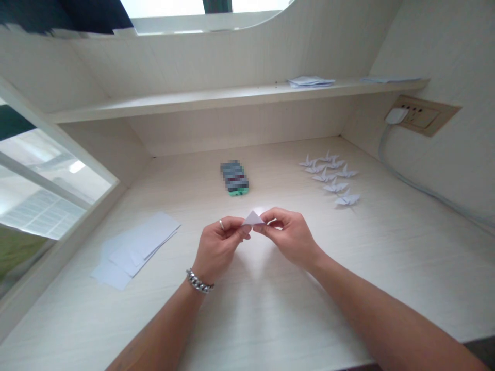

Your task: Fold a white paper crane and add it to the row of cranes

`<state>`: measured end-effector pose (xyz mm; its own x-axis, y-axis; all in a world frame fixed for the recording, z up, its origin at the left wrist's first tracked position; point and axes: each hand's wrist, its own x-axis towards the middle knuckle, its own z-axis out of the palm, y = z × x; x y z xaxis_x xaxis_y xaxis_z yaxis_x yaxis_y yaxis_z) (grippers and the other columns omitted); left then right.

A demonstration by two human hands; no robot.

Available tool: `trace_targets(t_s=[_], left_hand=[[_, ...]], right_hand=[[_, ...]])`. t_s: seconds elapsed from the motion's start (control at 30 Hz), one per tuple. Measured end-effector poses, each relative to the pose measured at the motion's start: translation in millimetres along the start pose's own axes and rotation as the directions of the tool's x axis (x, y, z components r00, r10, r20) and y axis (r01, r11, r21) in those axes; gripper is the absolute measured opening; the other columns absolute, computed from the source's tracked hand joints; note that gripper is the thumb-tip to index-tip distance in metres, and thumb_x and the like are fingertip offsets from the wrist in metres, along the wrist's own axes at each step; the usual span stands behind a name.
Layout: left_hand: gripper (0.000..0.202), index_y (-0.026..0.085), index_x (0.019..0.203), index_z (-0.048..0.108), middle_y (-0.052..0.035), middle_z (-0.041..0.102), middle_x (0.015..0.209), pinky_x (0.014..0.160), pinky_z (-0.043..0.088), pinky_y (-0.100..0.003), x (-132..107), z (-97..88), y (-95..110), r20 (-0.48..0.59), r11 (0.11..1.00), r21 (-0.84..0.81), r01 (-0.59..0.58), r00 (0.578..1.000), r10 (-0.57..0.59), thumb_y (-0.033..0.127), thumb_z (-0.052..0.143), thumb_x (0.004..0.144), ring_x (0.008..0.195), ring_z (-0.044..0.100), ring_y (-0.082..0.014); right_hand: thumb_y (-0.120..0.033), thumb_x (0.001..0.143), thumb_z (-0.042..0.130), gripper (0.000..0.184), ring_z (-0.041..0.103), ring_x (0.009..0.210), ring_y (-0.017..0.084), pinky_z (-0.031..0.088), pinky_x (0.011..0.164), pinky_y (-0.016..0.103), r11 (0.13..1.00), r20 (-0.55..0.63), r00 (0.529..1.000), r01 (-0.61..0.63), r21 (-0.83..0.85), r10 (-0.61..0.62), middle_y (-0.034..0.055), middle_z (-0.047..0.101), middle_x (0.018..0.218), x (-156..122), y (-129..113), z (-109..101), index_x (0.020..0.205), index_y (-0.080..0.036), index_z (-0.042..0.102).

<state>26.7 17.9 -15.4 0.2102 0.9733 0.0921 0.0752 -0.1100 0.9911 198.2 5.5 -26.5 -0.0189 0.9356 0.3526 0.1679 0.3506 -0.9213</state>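
A small folded white paper [253, 218], showing as a triangle with its point upward, is held between my two hands just above the desk. My left hand [218, 242], with a ring and a chain bracelet at the wrist, pinches its left corner between thumb and fingers. On the other side, the thumb and index finger of my right hand [290, 234] grip the right corner. The lower part of the paper is partly covered by my fingertips. Several folded paper cranes [325, 175] stand grouped at the back right of the desk.
Loose white paper sheets [154, 237] lie overlapping on the left. A phone-like object [235, 178], blurred out, rests beyond my hands. More paper [311, 81] sits on the shelf [193, 104]. From the wall socket [423, 116], a cable [417, 188] runs down the right side.
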Motion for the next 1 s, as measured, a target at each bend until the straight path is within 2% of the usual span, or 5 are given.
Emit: trace_targets(t_s=[0.17,0.3,0.63,0.83,1.0], left_hand=[[0.018,0.013,0.088,0.074,-0.0050,0.071,0.073,0.065,0.051,-0.026,1.4,-3.3,0.6,0.106,0.937,-0.282,0.208,0.977,-0.185,0.026,0.071,0.074,0.065,0.063,-0.0135],[0.020,0.011,0.080,0.073,-0.0037,0.069,0.071,0.062,0.050,-0.021,2.5,-2.3,-0.4,0.044,0.938,-0.272,0.216,0.976,-0.212,0.026,0.078,0.069,0.063,0.060,-0.0098],[0.036,0.015,0.101,0.066,-0.0037,0.073,0.077,0.067,0.052,-0.022,5.6,-2.9,-5.2,-0.068,0.942,-0.314,0.119,0.987,-0.147,0.027,0.079,0.070,0.069,0.064,-0.0108],[0.034,0.015,0.100,0.066,-0.0043,0.074,0.081,0.070,0.053,-0.024,5.1,-1.1,-7.9,-0.052,0.957,-0.273,0.097,0.992,-0.116,0.030,0.078,0.072,0.074,0.067,-0.0137],[0.021,0.013,0.082,0.070,-0.0054,0.073,0.076,0.065,0.051,-0.023,2.9,-1.8,-5.3,0.021,0.998,-0.021,0.051,0.998,-0.051,0.031,0.076,0.073,0.070,0.066,-0.0141]], right_hand=[[-0.015,0.077,0.071,0.011,0.065,0.084,0.019,0.050,0.080,0.033,0.979,-0.030,0.981,0.188,-0.073,-0.191,0.0027,0.072,0.086,-0.2,1.9,-3.1,0.080,-0.025,0.074],[-0.014,0.078,0.069,0.015,0.063,0.097,0.020,0.049,0.088,0.036,0.968,-0.017,0.978,0.203,-0.148,-0.208,0.0032,0.071,0.099,-0.9,1.7,-3.4,0.082,-0.027,0.075],[-0.041,0.076,0.069,0.041,0.067,0.077,0.018,0.054,0.061,0.029,0.890,-0.057,0.923,-0.348,0.294,0.380,0.0101,0.068,0.098,9.2,6.2,1.0,0.106,-0.015,0.058],[-0.032,0.077,0.070,0.022,0.067,0.078,0.018,0.052,0.070,0.030,0.966,0.077,0.976,-0.213,0.149,0.203,0.0077,0.072,0.087,3.4,4.2,3.5,0.090,-0.014,0.069],[-0.023,0.080,0.065,0.008,0.065,0.074,0.016,0.049,0.065,0.027,0.996,-0.015,0.997,-0.072,-0.051,0.072,0.0037,0.072,0.081,-1.5,-2.4,2.8,0.082,-0.018,0.072]])
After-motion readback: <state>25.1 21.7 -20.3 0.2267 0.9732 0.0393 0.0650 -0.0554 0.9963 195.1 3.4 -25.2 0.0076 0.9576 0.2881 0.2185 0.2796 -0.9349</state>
